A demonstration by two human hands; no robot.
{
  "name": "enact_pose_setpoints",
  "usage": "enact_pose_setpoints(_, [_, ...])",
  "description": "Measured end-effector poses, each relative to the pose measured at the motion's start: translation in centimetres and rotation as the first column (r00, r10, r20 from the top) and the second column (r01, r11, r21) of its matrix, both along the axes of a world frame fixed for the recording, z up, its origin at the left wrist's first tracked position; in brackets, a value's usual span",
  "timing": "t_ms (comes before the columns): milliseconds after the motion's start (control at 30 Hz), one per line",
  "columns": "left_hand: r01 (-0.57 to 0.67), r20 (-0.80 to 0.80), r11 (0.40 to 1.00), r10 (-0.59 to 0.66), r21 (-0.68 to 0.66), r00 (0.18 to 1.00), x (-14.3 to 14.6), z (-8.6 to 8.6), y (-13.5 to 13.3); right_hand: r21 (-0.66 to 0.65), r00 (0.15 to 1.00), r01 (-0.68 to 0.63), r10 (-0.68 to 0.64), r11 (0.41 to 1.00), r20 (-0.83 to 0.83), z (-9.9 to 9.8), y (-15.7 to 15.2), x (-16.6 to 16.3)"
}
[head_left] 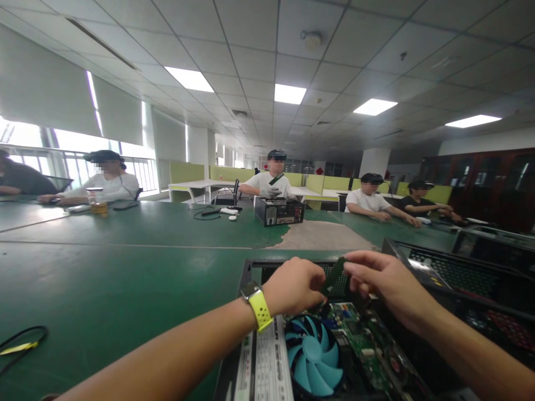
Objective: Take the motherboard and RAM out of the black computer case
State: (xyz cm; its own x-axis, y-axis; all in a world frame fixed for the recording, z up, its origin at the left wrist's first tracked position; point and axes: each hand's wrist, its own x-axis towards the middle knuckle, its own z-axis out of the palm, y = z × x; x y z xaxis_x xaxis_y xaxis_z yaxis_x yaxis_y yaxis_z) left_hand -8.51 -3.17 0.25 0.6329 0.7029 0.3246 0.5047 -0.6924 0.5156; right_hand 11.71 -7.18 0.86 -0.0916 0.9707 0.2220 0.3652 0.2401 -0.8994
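An open computer case (251, 273) lies on the green table in front of me, showing a green motherboard (368, 340) and a blue fan (313, 356). Above the board both hands hold a small green memory module (335, 277) by its ends. My left hand (295, 287), with a yellow-strapped watch (256, 303) on the wrist, grips its left end. My right hand (382, 278) pinches the right end.
The case's black side panel (460, 273) lies at the right. A black cable (20, 342) sits at the near left edge. Across the green table (104, 278) stands another computer case (279, 211), and several people sit around it.
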Motion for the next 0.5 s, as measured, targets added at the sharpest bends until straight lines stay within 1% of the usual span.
enact_pose_setpoints(33, [-0.001, 0.048, 0.999, 0.003, -0.033, 0.999, 0.5, -0.2, 0.4, 0.001, 1.000, -0.018, 0.018, 1.000, -0.019, -0.1, 0.6, -0.2])
enact_pose_setpoints(67, [0.006, 0.114, 0.997, 0.002, -0.076, 0.993, 1.0, -0.3, 0.7, -0.009, 0.997, -0.072, 0.072, 0.997, 0.013, -0.4, 1.1, -0.4])
enact_pose_setpoints(100, [0.019, 0.178, 0.991, 0.004, -0.129, 0.984, 1.3, -0.5, 1.1, -0.034, 0.984, -0.155, 0.157, 0.987, 0.080, -0.8, 1.6, -0.6])
enact_pose_setpoints(167, [0.042, 0.258, 0.966, 0.026, -0.255, 0.966, 1.6, -0.9, 1.5, -0.125, 0.909, -0.328, 0.349, 0.936, 0.227, -1.9, 2.5, -0.9])
enact_pose_setpoints(200, [0.049, 0.257, 0.951, 0.033, -0.306, 0.966, 1.6, -1.1, 1.6, -0.157, 0.854, -0.373, 0.404, 0.915, 0.327, -2.5, 2.9, -0.9])
enact_pose_setpoints(233, [0.047, 0.227, 0.943, 0.031, -0.330, 0.973, 1.4, -1.3, 1.7, -0.167, 0.792, -0.374, 0.408, 0.912, 0.454, -3.1, 3.3, -0.9])
enact_pose_setpoints(267, [0.036, 0.174, 0.947, 0.021, -0.320, 0.985, 1.0, -1.5, 1.7, -0.156, 0.722, -0.346, 0.369, 0.925, 0.586, -3.6, 3.8, -0.8])
enact_pose_setpoints(333, [-0.007, 0.046, 0.973, 0.018, -0.229, 0.999, -0.1, -1.7, 1.8, -0.088, 0.564, -0.265, 0.229, 0.960, 0.793, -4.3, 4.6, -0.4])
enact_pose_setpoints(367, [-0.029, 0.000, 0.981, 0.029, -0.193, 1.000, -0.8, -1.7, 2.0, -0.061, 0.498, -0.236, 0.174, 0.970, 0.849, -4.6, 5.0, -0.2])
enact_pose_setpoints(400, [-0.049, -0.026, 0.982, 0.045, -0.180, 0.999, -1.5, -1.6, 2.2, -0.050, 0.457, -0.216, 0.146, 0.975, 0.878, -4.7, 5.4, 0.0])
enact_pose_setpoints(467, [-0.081, -0.079, 0.981, 0.068, -0.177, 0.995, -2.6, -1.3, 2.8, -0.064, 0.396, -0.195, 0.138, 0.979, 0.908, -4.8, 6.1, 0.1])
enact_pose_setpoints(500, [-0.094, -0.140, 0.984, 0.072, -0.153, 0.988, -2.9, -1.1, 3.2, -0.073, 0.362, -0.193, 0.140, 0.978, 0.922, -4.8, 6.4, 0.1])
